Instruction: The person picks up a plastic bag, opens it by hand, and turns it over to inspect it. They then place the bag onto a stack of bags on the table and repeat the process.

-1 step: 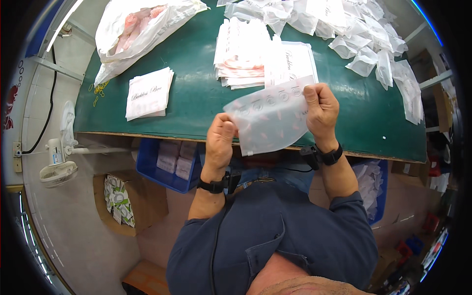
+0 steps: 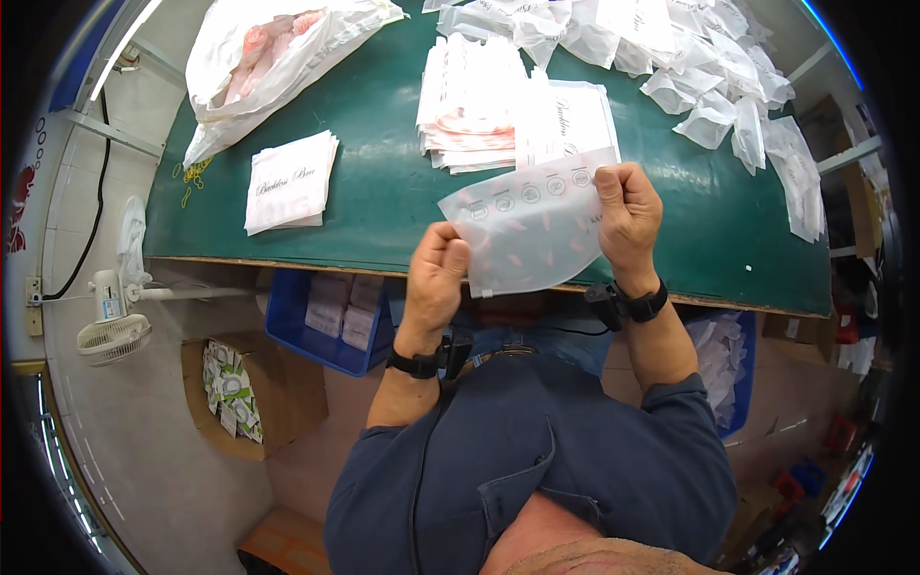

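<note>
A frosted translucent zip bag with printed symbols and small pink marks is stretched between my hands over the table's near edge. My left hand pinches its left side, thumb on top. At its upper right corner, my right hand grips with thumb and curled fingers. Just beyond it lie a thick stack of white and pink bags and a flat white printed bag. Further left rests a smaller stack of printed bags.
The green table carries a large white plastic sack of pink items, yellow rubber bands and heaped filled bags. Below are a blue bin, another blue bin and a carton. A fan stands left.
My left hand has shifted slightly to the right, with the bag's left side. The bag's lower edge sits a little higher, and its printed symbols show more clearly.
</note>
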Demonstrator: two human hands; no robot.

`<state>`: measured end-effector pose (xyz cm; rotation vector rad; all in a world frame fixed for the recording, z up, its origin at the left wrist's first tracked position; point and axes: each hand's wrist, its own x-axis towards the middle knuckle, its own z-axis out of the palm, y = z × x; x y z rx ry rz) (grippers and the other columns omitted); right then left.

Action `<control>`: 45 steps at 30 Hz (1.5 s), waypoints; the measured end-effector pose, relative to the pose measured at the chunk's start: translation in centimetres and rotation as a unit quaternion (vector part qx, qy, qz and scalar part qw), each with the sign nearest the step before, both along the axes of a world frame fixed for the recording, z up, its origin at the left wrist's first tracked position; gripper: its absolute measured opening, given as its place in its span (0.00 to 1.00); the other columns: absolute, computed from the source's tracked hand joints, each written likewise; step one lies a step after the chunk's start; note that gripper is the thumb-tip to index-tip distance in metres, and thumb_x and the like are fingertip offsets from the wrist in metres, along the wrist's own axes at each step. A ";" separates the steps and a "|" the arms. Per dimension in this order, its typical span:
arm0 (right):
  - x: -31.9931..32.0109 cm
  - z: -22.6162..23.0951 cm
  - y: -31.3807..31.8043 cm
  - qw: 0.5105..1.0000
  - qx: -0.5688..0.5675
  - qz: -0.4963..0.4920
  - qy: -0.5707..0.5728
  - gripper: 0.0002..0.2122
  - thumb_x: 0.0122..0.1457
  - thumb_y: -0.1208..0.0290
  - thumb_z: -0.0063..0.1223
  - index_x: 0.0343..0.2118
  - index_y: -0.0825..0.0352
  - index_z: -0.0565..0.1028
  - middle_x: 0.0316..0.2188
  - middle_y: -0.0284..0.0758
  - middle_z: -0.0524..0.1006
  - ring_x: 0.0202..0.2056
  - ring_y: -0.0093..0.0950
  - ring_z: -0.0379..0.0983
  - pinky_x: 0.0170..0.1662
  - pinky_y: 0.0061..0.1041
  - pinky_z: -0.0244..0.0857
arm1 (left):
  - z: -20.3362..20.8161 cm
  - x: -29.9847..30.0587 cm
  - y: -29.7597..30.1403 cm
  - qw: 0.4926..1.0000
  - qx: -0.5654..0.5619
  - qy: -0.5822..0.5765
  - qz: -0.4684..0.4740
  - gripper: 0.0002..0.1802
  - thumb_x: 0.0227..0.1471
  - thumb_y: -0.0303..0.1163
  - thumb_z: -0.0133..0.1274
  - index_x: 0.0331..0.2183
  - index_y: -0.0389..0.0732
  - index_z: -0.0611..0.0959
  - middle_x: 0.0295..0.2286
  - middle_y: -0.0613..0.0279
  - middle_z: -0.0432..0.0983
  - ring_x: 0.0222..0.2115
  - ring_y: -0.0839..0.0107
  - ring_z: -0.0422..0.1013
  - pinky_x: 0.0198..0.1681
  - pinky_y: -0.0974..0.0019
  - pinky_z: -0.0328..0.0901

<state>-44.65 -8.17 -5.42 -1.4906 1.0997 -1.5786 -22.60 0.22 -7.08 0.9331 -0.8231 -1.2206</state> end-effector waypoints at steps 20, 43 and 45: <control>0.4 4.8 0.3 0.935 -0.040 0.229 0.267 0.09 0.60 0.70 0.61 0.28 0.69 0.75 0.17 0.32 0.72 0.19 0.24 0.66 0.24 0.26 0.62 | 0.9 2.7 1.7 0.920 -0.056 -0.369 -0.123 0.10 0.59 0.33 0.58 0.34 0.35 0.79 0.24 0.61 0.71 0.23 0.73 0.66 0.29 0.70 0.63; 2.6 -0.9 0.1 0.984 0.110 0.135 -0.034 0.10 0.67 0.67 0.53 0.31 0.68 0.74 0.19 0.22 0.70 0.18 0.11 0.60 0.20 0.14 0.52 | -2.3 3.0 2.1 0.984 0.014 -0.169 0.051 0.09 0.64 0.34 0.53 0.37 0.38 0.78 0.22 0.76 0.68 0.21 0.87 0.60 0.24 0.80 0.56; 2.0 -1.1 -0.3 0.979 0.110 0.171 0.009 0.10 0.67 0.67 0.53 0.32 0.68 0.74 0.19 0.23 0.70 0.18 0.11 0.61 0.21 0.14 0.53 | -2.3 4.0 2.3 0.982 0.016 -0.181 0.056 0.09 0.64 0.35 0.53 0.37 0.38 0.78 0.22 0.76 0.68 0.21 0.86 0.61 0.23 0.80 0.57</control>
